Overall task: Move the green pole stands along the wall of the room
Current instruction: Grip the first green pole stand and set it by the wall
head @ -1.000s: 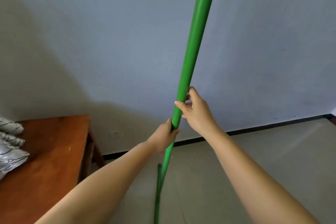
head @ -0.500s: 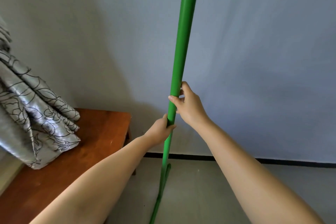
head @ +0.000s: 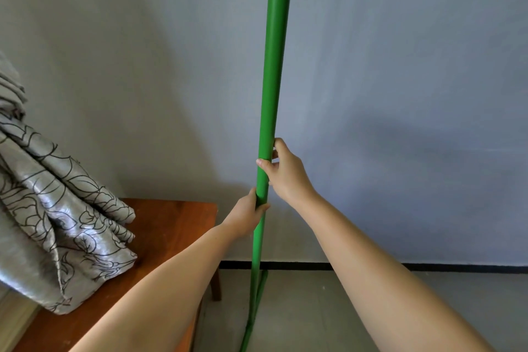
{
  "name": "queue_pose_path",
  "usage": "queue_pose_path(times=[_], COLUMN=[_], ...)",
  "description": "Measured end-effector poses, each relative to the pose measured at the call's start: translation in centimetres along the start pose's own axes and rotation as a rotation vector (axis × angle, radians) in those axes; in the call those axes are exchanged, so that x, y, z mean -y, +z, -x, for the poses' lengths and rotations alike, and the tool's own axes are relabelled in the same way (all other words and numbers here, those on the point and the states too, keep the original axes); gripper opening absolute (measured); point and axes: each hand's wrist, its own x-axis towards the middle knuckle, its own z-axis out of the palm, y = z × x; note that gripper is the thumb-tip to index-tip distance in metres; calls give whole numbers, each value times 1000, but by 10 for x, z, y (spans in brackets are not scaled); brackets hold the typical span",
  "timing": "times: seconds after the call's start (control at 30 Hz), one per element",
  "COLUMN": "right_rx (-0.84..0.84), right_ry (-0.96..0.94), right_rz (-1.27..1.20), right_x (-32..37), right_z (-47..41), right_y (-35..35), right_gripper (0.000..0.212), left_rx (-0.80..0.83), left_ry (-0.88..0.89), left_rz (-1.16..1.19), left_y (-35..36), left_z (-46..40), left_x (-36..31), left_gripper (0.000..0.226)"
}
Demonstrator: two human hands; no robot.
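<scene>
A tall green pole stand [head: 273,71] rises almost upright in front of the grey wall [head: 400,94], running out of the top of the view. Its thin green foot [head: 257,303] angles down to the floor near the bottom edge. My left hand [head: 248,216] is wrapped around the pole from the left, lower down. My right hand [head: 285,171] grips the pole just above it, from the right. The base of the stand is hidden below the view.
A brown wooden table [head: 177,226] stands against the wall at the left, close to the pole. A grey patterned curtain [head: 54,217] lies bunched on it. A black skirting strip [head: 428,267] runs along the wall's foot above the pale tiled floor [head: 328,311].
The pole has gone from leaning right to nearly upright, and it now stands nearer the table. The view has swung left, bringing the curtain in. Both hands keep their grip.
</scene>
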Motion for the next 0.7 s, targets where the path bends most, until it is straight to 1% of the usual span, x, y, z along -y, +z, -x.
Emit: queue_pose_path(times=[0.17,0.37,0.43,0.53,0.6,0.7], right_rx=[0,-2,32,90,60,-5], right_ry=[-15,-19,-4,51,74,78], right_rz=[0,27,22,16,20,7], right_x=[-6,-2,-2,-4,-9,-21], right_z=[-2,4,6,15,33,78], right_y=[0,0,-3,-17,-35,-68], right_gripper=[16,25,31,49,54,51], left_rx=[22,30,38,43,14,-104], left_ry=[14,-11,-31,-40,5,146], left_rz=[-10,-12,-12,-31,-11,60], left_y=[1,0,-1,-7,-13,-18], left_z=[0,4,6,12,26,63], left_x=[2,-1,-4,-11,-15,-14], left_gripper=[27,33,36,47,56,54])
